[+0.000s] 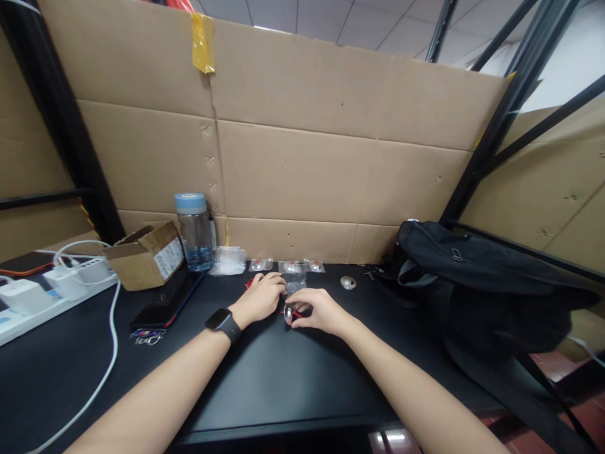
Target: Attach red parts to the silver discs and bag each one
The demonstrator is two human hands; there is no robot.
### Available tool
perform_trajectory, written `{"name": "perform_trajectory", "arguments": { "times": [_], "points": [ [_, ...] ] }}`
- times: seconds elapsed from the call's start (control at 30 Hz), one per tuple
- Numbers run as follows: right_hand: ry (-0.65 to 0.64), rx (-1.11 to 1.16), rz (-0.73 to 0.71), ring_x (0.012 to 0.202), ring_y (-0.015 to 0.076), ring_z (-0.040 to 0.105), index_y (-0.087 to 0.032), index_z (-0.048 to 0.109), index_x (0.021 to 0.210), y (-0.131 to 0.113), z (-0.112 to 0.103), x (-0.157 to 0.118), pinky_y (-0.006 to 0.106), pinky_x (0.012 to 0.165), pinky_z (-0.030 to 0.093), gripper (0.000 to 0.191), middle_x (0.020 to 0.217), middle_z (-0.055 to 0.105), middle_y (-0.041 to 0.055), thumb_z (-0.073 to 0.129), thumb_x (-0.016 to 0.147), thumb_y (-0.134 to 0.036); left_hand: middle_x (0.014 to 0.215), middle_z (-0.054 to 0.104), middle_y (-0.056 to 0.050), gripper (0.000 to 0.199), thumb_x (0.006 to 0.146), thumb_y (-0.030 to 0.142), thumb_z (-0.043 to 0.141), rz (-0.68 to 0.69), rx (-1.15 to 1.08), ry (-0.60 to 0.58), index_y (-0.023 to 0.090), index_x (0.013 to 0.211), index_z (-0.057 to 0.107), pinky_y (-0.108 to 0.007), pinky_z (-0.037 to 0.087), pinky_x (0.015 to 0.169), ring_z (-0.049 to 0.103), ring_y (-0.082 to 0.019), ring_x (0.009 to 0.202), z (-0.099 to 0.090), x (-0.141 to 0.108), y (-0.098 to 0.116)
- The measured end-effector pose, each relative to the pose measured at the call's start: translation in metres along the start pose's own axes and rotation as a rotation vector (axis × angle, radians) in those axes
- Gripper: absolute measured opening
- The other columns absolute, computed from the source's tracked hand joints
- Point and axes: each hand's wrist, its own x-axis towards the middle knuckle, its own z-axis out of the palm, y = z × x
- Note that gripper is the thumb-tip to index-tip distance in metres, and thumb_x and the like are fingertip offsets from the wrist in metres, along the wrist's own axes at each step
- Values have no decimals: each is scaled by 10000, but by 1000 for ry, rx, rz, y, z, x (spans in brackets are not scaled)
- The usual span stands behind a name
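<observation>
My right hand (321, 309) pinches a small round shiny metal piece (288, 313) between thumb and fingers, just above the black tabletop. A thin red part shows beside the metal. My left hand (262, 295), with a black watch on its wrist, lies palm down to the left, fingers extended and slightly bent. Its underside is hidden. A bit of red (249, 284) sticks out on its far left side. Just beyond both hands lies a crumpled clear plastic bag (297, 279). A round metal disc (348, 283) with a hole lies off to the right.
Small clear packets (290, 267) and a plastic bundle (227, 261) line the cardboard wall. Leftward stand a water bottle (193, 236), a cardboard box (146, 257), a dark phone-like slab (163, 302), keys (149, 337) and a power strip (28, 318). A black bag (472, 284) fills the right side.
</observation>
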Motion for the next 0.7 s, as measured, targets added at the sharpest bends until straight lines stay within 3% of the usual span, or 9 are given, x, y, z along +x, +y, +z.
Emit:
{"name": "perform_trajectory", "arguments": {
  "times": [0.1,0.23,0.43,0.6,0.7],
  "points": [
    [-16,-49,-23,809,175,686,-222,720,1116,-3,-1,1,287,778,583,499,1038,717,67,878,665,-369,1316,655,-64,341,871,57,406,-8,-8,-8,211,947,700,-470,296,1056,398,-267,1403,-1,0,1],
    [-23,-187,-36,786,170,663,-215,711,1095,-12,0,1,273,773,554,432,947,709,44,841,690,-292,1209,709,-54,434,821,-2,389,-19,-34,-55,235,1038,681,-455,311,1025,377,-254,1425,-1,-1,1],
    [30,-362,-30,921,200,661,-213,695,1079,-16,0,0,278,854,517,409,1039,704,60,740,673,-207,1286,665,-25,545,797,-8,422,25,-10,-66,313,1132,706,-435,287,1011,414,-250,1379,-4,-4,0],
    [183,-412,160,728,156,628,-189,705,1036,-5,-35,-5,243,711,490,368,906,715,39,700,669,-207,1244,647,-30,598,844,17,424,64,-14,-84,402,1226,675,-394,315,968,513,-237,1232,-5,-6,5],
    [180,-407,259,657,134,593,-190,731,979,-2,-59,-13,222,648,451,301,792,703,12,676,683,-209,1256,616,-29,525,921,102,430,111,-31,-119,430,1279,631,-372,336,944,549,-225,1165,-8,-9,15]
  ]
}}
